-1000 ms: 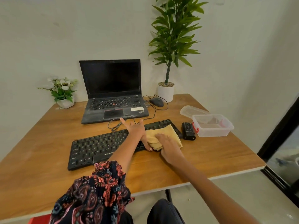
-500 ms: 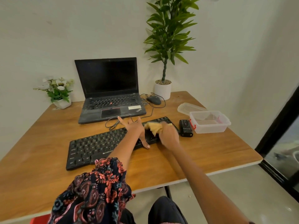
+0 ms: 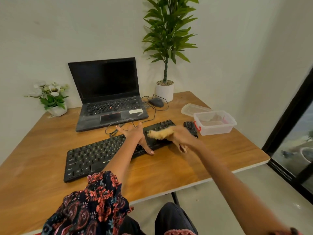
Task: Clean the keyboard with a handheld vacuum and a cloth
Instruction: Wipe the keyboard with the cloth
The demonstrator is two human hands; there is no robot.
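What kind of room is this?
Probably a small home office or study corner: a wooden desk against the wall holds an open laptop, a separate keyboard and potted plants.

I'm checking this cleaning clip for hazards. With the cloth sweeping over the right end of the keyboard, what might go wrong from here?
The right hand, blurred mid-swipe with the bunched yellow cloth, is close to the small black handheld vacuum and could knock it. The left hand rests spread on the black keyboard and may press keys. Loose black cables just behind could snag.
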